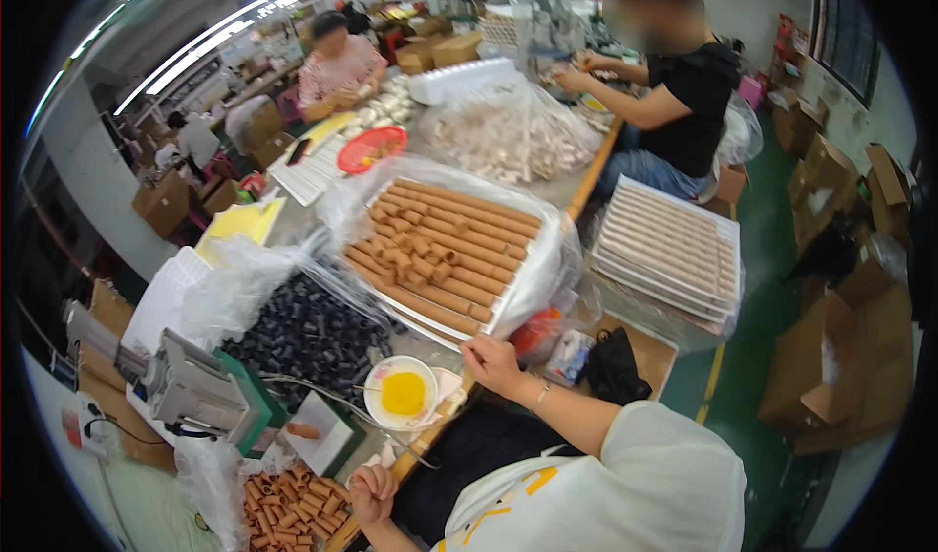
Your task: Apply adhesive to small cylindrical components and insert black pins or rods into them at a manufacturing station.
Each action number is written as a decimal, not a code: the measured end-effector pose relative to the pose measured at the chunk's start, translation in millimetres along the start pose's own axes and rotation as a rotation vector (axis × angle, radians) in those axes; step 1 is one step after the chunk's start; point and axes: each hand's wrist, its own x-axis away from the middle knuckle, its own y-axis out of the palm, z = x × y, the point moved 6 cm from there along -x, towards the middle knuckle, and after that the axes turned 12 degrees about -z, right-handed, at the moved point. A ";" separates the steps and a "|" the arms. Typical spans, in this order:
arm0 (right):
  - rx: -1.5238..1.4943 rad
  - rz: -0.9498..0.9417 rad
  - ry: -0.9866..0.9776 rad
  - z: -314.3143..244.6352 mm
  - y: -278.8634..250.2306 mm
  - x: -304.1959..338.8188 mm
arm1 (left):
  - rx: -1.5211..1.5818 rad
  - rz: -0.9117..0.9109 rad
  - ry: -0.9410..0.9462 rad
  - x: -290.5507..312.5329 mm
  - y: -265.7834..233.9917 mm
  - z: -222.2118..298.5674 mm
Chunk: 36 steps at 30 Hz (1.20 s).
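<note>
Grey, wood-edged surface bore a white tray of brown tubes, a red basket, a bowl with yellow contents, heaped black pieces and a short-tube pile.

Two bare hands, left hand and right hand, are near. There is one white bowl near, one tube-filled tray mid-table, one red basket far, one machine left.

The wide fisheye view looks down and forward from the wearer's head, close over the grey, wood-edged counter.
</note>
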 end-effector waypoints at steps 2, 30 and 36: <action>0.019 0.008 -0.041 -1.6 -3.3 -4.4 | -0.040 -0.010 0.011 -3.4 0.8 1.1; -0.001 -0.043 -0.051 0.8 -13.6 -6.2 | -0.031 -0.010 -0.026 -11.7 1.8 -0.1; -0.030 -0.033 -0.066 -5.0 -10.1 -8.0 | -0.014 -0.041 0.006 -5.6 3.4 0.9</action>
